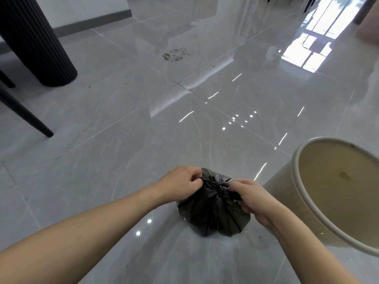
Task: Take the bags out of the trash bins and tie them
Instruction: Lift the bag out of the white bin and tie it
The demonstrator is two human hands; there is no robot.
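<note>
A black trash bag (213, 214) sits on the glossy grey floor just in front of me, its top gathered into a bunch. My left hand (180, 185) pinches the gathered top from the left. My right hand (250, 197) grips the same bunch from the right. Both hands are closed on the plastic at the neck. A cream trash bin (303, 193) stands to the right of the bag, with no bag inside it that I can see.
A black fluted table base (37, 44) and slanted dark chair legs (22, 113) stand at the far left. A small patch of crumbs (175, 54) lies on the tiles ahead. Bright window reflections fall across the floor at the upper right.
</note>
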